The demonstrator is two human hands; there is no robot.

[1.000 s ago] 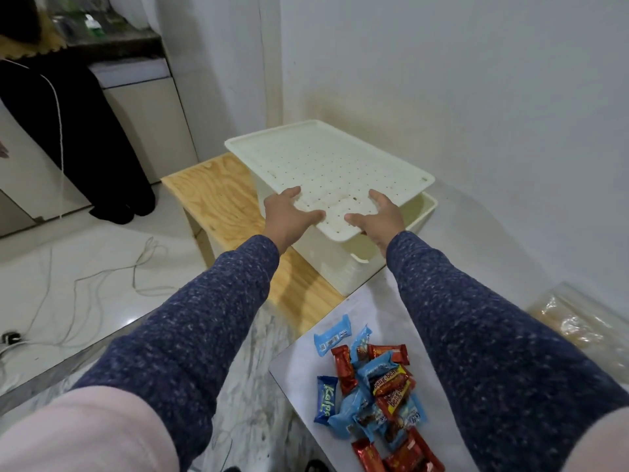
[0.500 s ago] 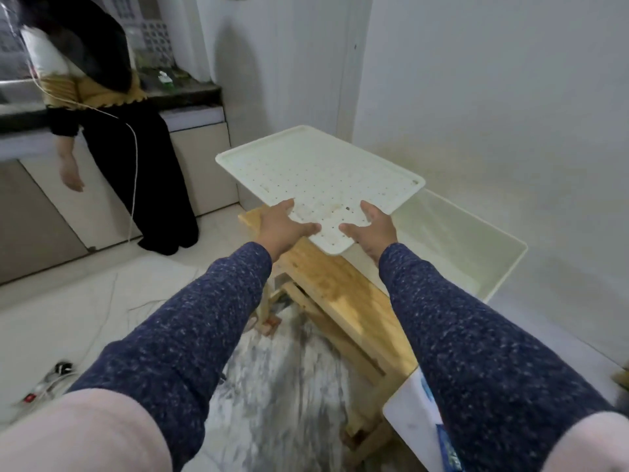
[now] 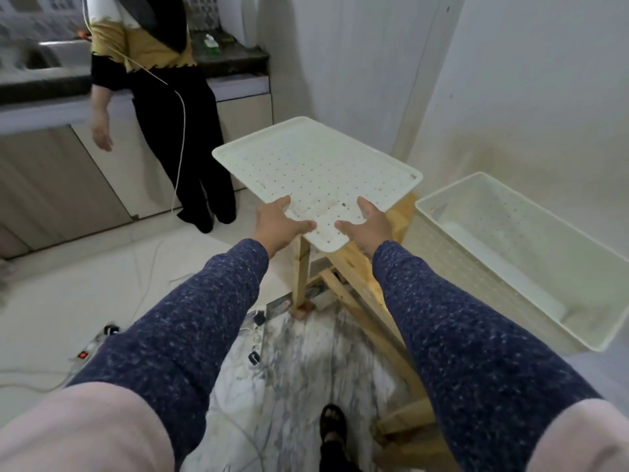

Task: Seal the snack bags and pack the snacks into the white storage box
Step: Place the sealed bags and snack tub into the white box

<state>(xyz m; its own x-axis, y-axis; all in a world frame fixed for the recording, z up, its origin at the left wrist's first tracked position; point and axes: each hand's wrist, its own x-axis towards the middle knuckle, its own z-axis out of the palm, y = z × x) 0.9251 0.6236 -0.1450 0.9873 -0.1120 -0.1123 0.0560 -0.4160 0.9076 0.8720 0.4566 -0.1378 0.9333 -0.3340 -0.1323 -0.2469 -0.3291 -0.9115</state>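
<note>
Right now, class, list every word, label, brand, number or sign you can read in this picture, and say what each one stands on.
No readable text shows.
The white lid, gripped by the left hand and right hand: only rows of holes, no lettering.
The white storage box: plain, no label.
The power strip on the floor: a red switch, any marking too small to read.
The bottle on the counter: too blurred to read.

Matt perforated plastic lid (image 3: 316, 172), bare wooden table (image 3: 360, 267).

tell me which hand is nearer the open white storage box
Right. The right hand holds the white perforated lid on the side facing the open white storage box; the left hand grips farther away.
</note>
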